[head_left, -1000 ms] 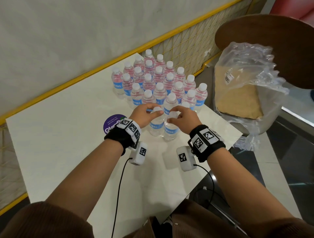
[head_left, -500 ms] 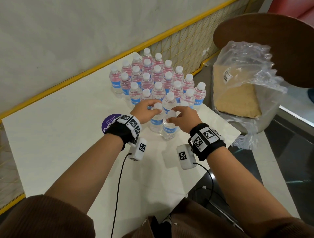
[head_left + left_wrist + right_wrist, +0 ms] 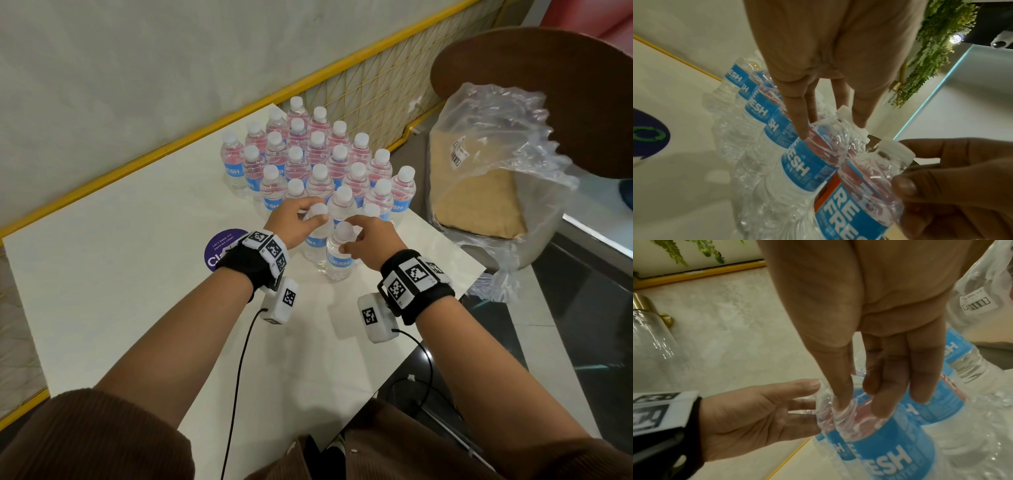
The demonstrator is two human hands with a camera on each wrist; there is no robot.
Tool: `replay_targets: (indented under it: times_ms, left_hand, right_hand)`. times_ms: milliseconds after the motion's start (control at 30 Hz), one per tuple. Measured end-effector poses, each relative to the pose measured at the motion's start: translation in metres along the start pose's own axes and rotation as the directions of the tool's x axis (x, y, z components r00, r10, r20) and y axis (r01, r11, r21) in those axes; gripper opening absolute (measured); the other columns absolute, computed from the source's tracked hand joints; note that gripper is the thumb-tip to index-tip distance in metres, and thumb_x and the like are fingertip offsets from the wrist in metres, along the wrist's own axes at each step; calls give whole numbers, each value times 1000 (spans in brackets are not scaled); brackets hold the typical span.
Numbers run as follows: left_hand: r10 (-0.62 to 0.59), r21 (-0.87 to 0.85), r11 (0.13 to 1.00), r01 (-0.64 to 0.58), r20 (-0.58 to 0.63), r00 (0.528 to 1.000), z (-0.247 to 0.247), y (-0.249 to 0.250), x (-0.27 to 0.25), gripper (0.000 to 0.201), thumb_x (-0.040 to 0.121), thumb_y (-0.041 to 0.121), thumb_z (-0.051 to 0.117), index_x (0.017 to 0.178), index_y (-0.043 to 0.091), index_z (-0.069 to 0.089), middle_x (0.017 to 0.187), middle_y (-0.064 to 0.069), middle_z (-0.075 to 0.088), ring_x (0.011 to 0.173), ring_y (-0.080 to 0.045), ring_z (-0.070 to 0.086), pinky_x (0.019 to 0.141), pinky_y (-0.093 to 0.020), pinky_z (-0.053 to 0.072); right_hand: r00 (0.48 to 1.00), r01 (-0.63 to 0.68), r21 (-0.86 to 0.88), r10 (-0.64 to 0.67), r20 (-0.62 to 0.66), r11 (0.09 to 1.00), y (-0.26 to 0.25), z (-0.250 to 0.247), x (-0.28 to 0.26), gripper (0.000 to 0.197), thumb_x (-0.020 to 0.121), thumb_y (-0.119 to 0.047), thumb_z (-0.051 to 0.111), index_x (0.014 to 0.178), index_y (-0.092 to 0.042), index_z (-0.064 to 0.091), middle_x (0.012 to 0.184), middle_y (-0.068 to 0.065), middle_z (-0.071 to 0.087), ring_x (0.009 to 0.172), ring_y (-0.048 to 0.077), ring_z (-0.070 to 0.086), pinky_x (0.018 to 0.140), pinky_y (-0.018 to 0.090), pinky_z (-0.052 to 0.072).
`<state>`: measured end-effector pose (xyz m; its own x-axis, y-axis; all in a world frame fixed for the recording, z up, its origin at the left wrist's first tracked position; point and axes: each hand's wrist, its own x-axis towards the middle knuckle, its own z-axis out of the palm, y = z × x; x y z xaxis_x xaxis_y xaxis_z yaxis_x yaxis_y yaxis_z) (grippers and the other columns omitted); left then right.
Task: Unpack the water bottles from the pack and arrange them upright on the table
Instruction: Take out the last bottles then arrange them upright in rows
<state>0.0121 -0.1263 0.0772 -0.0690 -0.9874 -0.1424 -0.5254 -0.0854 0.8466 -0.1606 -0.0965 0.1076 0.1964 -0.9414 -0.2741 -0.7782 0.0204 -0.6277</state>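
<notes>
Several clear water bottles with white caps and blue labels stand upright in rows at the far right of the white table. Two more stand side by side just in front of that group. My left hand grips the left bottle at its neck, thumb and fingers straddling the cap; the left wrist view shows this left hand on that bottle. My right hand holds the top of the right bottle, and its fingers curl around that bottle's neck.
The torn clear plastic pack with a cardboard tray inside sits on a seat right of the table. A round brown tabletop lies beyond it. A purple sticker is on the table beside my left wrist. The table's right edge runs close to the bottles.
Both hands stay on the tops of the two front bottles. Only the view has shifted slightly; nothing else visibly moved.
</notes>
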Motion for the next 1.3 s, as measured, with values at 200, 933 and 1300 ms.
replay_targets:
  times_ms: [200, 933, 1300]
  left_hand:
    - [-37, -70, 997, 31, -92, 995, 0, -4, -2, 37, 82, 23, 72, 119, 20, 65, 108, 2, 61, 108, -18, 59, 96, -33, 48]
    - [-533, -769, 396, 502, 252, 808, 21, -25, -9, 92, 84, -17, 30, 149, 44, 7, 158, -11, 14, 140, -43, 23, 104, -58, 37]
    - [-513, -804, 368, 467, 244, 823, 27, -24, -11, 94, 82, -18, 30, 148, 44, 8, 157, -10, 18, 140, -40, 27, 105, -56, 38]
  right_hand:
    - [998, -53, 172, 55, -10, 984, 4, 7, 3, 49, 82, -14, 69, 129, -19, 55, 95, 6, 62, 94, 27, 67, 71, 21, 52]
    - [864, -471, 865, 109, 492, -173, 42, 4, -11, 51, 100, -45, 35, 96, -11, 73, 99, 15, 73, 106, 36, 60, 90, 50, 51]
    - [832, -503, 834, 133, 538, -228, 37, 11, -9, 43, 99, -46, 37, 109, -9, 56, 103, 20, 71, 110, 35, 60, 100, 45, 44]
